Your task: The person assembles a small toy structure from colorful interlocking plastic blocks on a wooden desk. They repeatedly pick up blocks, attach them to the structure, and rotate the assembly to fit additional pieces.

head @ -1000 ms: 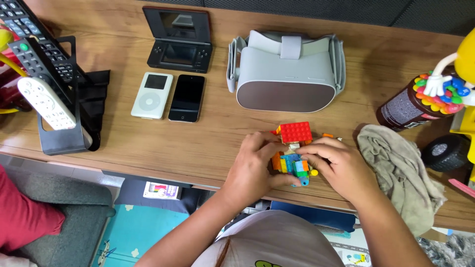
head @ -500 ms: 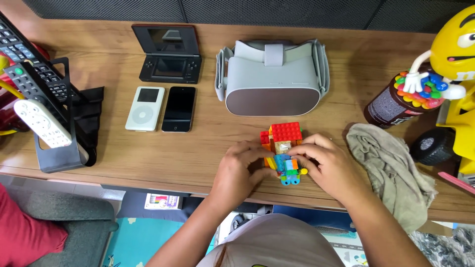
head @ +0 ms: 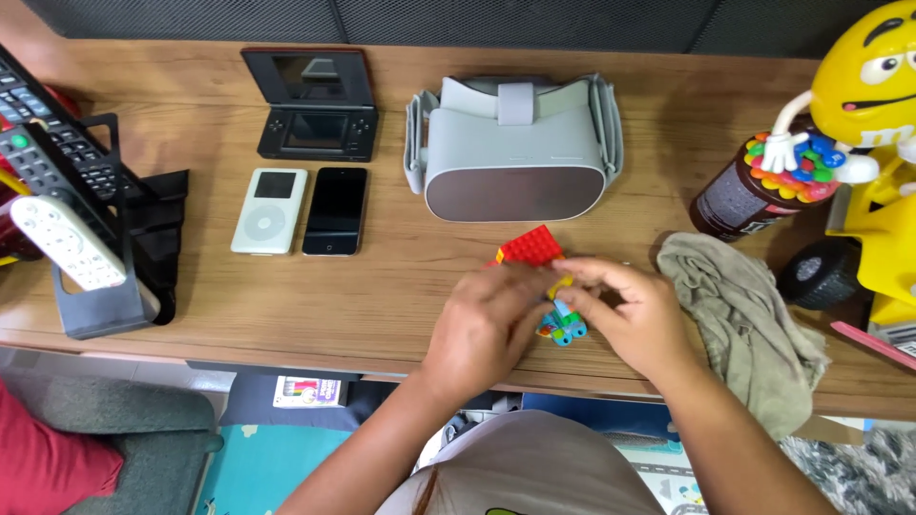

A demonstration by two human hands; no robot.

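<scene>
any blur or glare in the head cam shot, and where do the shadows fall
Head view: even, soft light; faint sheen on the grey headset front and the black phone. Left hand and right hand are slightly motion-soft over the toy bricks, casting only a weak shadow. Desk edges bow a little.

Looks like a home desk or hobby corner, not a workplace. Wooden desk top [head: 382,286] crowded with leisure gadgets: a grey virtual-reality headset [head: 515,157], an open folding handheld game console [head: 313,105], a white music player [head: 269,212] beside a black phone [head: 335,212], several remote controls in a black stand [head: 91,257] at the left. Big yellow candy-character figure [head: 873,114] on the right, crumpled cloth [head: 744,324] near it. Colourful toy bricks [head: 544,277] at the front edge; upholstered seat and patterned floor mat below.
</scene>
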